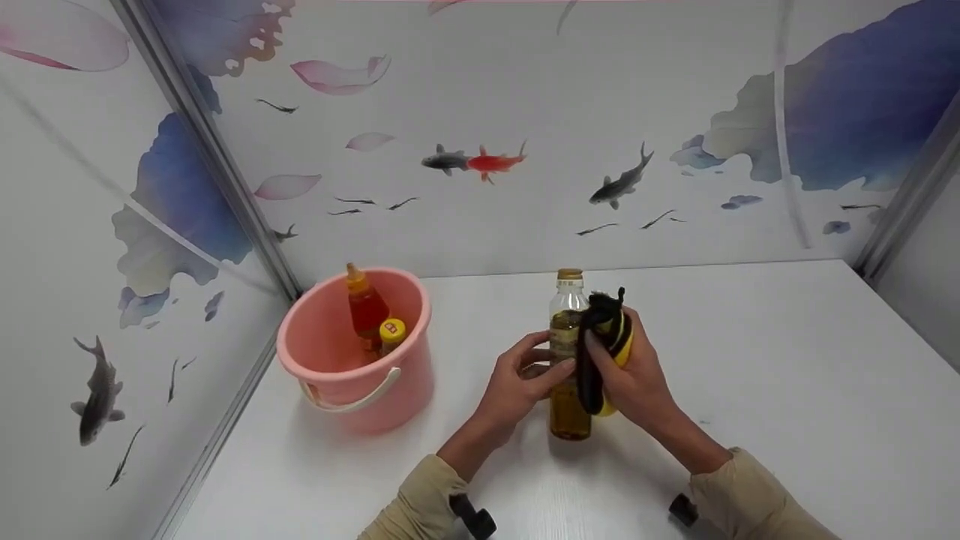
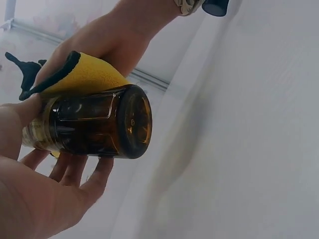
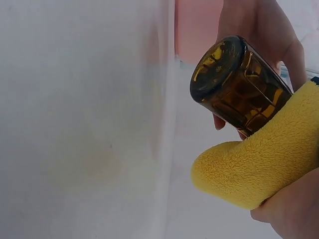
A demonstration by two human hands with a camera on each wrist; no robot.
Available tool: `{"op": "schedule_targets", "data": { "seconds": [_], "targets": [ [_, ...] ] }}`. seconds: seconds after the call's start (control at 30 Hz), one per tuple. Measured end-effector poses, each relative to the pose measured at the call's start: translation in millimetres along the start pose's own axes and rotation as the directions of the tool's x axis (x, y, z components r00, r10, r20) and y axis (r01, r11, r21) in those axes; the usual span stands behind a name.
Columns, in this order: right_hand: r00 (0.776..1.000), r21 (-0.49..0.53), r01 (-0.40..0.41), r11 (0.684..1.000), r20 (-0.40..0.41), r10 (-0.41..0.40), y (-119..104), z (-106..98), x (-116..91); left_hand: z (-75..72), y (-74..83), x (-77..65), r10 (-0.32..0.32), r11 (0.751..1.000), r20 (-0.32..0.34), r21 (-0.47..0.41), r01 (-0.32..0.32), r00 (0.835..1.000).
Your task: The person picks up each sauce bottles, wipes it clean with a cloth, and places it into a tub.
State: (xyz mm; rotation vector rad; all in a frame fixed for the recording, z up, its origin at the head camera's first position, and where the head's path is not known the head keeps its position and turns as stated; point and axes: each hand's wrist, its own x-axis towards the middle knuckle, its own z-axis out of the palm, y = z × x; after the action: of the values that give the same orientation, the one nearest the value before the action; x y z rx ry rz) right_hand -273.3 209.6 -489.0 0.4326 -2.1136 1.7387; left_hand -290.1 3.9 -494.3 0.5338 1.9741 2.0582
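Observation:
My left hand [image 1: 521,379] grips a glass bottle [image 1: 570,416] of amber-brown liquid around its middle, thumb across the front. The bottle stands nearly upright, with a gold cap and a pale label; its base shows clear of the table in the left wrist view. In my right hand [image 1: 637,375] is a folded cloth [image 1: 619,337], fuzzy yellow on one face and black on the other. The cloth lies against the bottle's right side. The right wrist view shows its yellow fold [image 3: 249,169] along the bottle's lower body [image 3: 249,89].
To the left on the white table [image 1: 787,375] stands a pink bucket [image 1: 405,390] with a white handle. Inside it are a squeeze bottle [image 1: 367,311] of red-amber content and a yellow-capped jar [image 1: 392,334]. A printed wall [image 1: 525,90] with fish and petals rises behind the table.

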Motion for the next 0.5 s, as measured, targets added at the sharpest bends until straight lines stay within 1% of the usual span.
{"op": "schedule_targets", "data": {
  "seconds": [0.23, 0.4, 0.5],
  "targets": [
    [1.000, -0.006, -0.021, 1.000, 0.018, 0.021, -0.2, 3.3, -0.9, -0.9, 6.6, 0.8, 0.027, 1.000, -0.025, -0.012, -0.028, 0.999],
    [0.999, 0.007, -0.029, 1.000, 0.031, 0.029, 0.6, 6.2, -2.8, -2.8, 9.5, 1.1, 0.037, 0.999, -0.051, -0.022, -0.038, 0.998],
    [0.998, 0.021, -0.044, 0.999, 0.053, 0.043, 1.7, 7.3, -4.3, -4.1, 11.0, 1.4, 0.047, 0.998, -0.068, -0.027, -0.049, 0.997]
  ]
}}
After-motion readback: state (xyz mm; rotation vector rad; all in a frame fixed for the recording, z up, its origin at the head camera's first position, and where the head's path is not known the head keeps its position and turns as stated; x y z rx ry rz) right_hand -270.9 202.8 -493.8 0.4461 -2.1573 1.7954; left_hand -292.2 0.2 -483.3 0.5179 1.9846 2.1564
